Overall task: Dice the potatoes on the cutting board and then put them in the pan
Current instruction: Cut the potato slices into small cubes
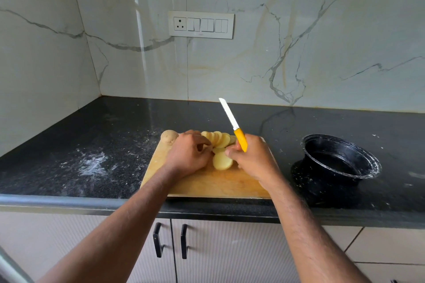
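The right hand [250, 158] has its grip curled round the smooth yellow handle of a serrated knife [232, 123], blade tilted up, while the left hand [187, 154] pinches at pale round potato slices [218, 142] fanned on the wooden cutting board [207, 182], a whole potato [169, 137] at its far-left corner and the round black pan [340, 161] apart on the speckled dark counter [92, 145].

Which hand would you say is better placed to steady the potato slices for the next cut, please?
The left hand: it rests beside the potato slices on the cutting board, while the right hand grips the knife, blade raised.
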The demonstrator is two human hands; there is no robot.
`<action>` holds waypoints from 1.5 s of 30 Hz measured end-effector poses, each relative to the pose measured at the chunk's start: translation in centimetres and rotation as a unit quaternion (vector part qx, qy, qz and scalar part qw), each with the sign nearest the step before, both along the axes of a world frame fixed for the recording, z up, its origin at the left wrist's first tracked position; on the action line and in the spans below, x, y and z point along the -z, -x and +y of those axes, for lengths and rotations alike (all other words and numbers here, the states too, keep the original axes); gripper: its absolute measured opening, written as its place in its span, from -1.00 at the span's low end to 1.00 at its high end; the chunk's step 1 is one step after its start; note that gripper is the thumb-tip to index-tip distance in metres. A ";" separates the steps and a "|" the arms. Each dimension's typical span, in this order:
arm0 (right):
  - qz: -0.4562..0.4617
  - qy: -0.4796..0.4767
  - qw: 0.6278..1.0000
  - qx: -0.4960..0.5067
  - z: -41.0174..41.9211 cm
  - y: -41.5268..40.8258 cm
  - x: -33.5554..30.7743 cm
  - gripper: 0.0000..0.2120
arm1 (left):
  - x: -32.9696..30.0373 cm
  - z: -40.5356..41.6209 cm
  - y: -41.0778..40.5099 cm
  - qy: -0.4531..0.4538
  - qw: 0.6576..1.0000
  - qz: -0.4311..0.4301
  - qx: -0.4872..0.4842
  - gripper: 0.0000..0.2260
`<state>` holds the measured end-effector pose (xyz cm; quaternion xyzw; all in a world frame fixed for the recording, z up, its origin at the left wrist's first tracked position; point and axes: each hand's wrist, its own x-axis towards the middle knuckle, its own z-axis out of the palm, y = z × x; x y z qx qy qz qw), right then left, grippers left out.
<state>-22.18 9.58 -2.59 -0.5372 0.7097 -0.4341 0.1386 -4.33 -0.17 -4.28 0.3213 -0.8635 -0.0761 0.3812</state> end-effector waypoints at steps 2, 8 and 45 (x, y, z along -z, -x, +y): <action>0.050 0.036 0.995 0.077 -0.5 0.6 0.1 -0.82 | -0.1 0.7 -0.7 -0.033 0.997 0.034 0.054 -0.84; 0.138 -0.027 0.973 0.181 -2.1 3.5 0.7 -0.92 | 0.5 0.8 -1.1 -0.086 0.986 -0.111 0.089 -0.34; 0.210 0.080 0.974 0.039 -0.3 -3.2 2.3 -0.76 | 0.6 0.1 -3.2 -0.101 0.985 -0.066 0.123 -0.60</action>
